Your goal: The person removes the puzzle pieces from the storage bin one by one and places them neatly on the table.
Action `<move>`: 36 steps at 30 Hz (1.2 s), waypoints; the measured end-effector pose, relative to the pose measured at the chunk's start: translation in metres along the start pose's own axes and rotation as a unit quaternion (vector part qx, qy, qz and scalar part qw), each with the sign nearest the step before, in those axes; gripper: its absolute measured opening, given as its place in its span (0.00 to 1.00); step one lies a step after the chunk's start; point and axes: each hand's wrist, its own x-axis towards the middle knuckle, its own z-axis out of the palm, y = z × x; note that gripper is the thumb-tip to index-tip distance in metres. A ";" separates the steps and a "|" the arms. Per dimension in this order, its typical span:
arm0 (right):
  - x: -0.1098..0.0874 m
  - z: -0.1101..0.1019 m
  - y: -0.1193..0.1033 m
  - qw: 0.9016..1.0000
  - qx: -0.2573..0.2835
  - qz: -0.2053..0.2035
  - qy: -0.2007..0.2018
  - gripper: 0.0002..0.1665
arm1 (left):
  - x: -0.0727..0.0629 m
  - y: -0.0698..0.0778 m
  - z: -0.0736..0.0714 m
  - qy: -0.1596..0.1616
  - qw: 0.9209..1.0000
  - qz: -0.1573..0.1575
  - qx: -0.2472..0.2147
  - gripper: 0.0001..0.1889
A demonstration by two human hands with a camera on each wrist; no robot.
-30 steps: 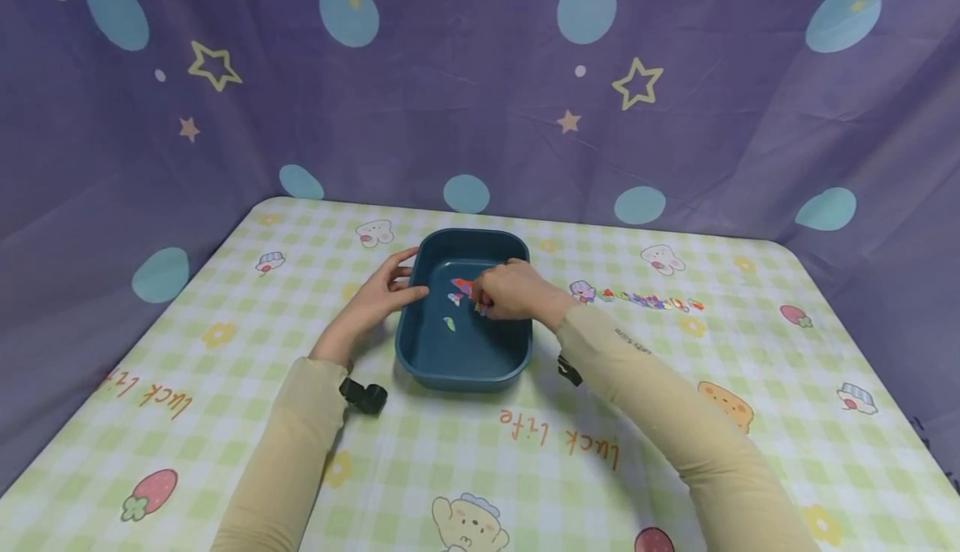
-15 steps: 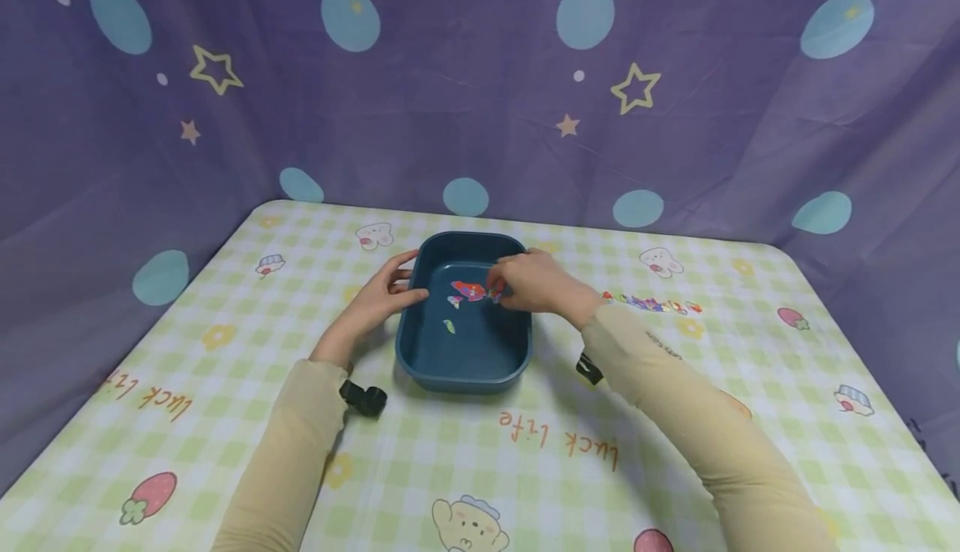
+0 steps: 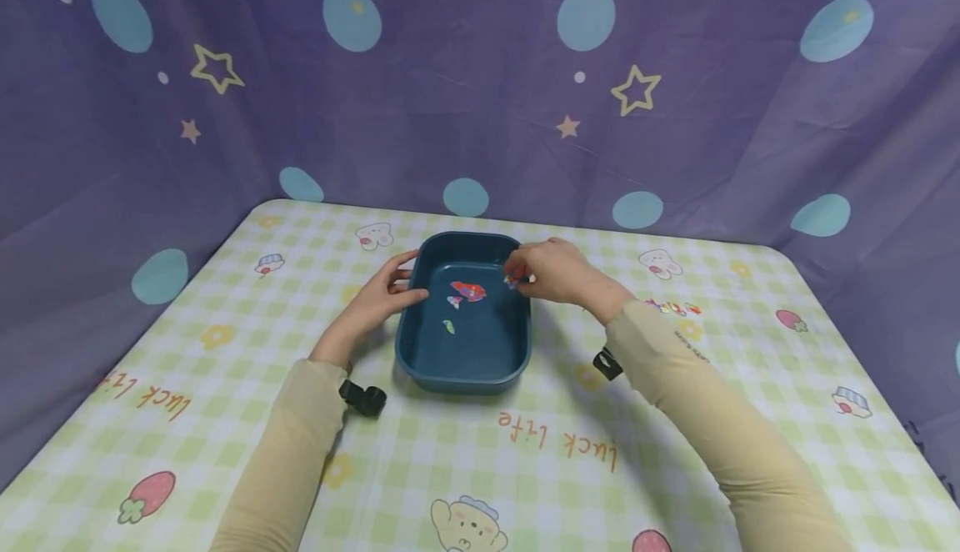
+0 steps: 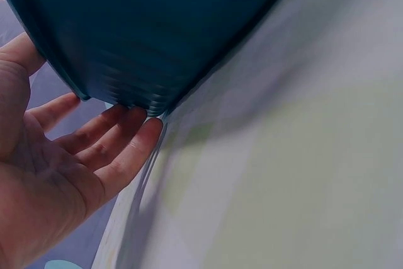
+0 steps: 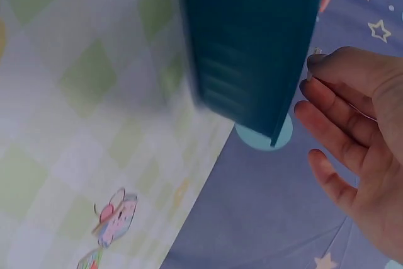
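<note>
A dark teal plastic bin stands on the table. My left hand grips its left rim, thumb over the edge and fingers against the outer wall; the left wrist view shows those fingertips touching the bin. Above the right rim, my right hand pinches a small colourful sticker, mostly covered by the fingers. Inside on the bin floor lie a red sticker, a smaller pale one and a green leaf-shaped one. In the right wrist view, the right hand is beside the bin's rim.
Right of the bin, a row of small colourful stickers lies on the table, partly hidden behind the right arm. A green checked tablecloth with printed figures covers the table. A purple curtain hangs behind it.
My right hand has risen from the bin floor and moved right to the rim, with the sticker between its fingers. The left hand has stayed on the left rim.
</note>
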 end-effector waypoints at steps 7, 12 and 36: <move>-0.016 -0.002 0.017 0.999 0.012 0.027 0.026 0.12 | 0.000 0.000 0.001 -0.003 1.000 0.000 -0.001 0.38; -0.031 -0.002 0.032 0.997 0.025 0.063 0.027 0.12 | -0.001 0.002 0.001 -0.005 1.000 0.000 -0.001 0.38; -0.116 0.010 0.099 0.988 0.005 0.154 0.007 0.12 | -0.001 0.001 0.000 -0.005 1.000 -0.004 0.000 0.38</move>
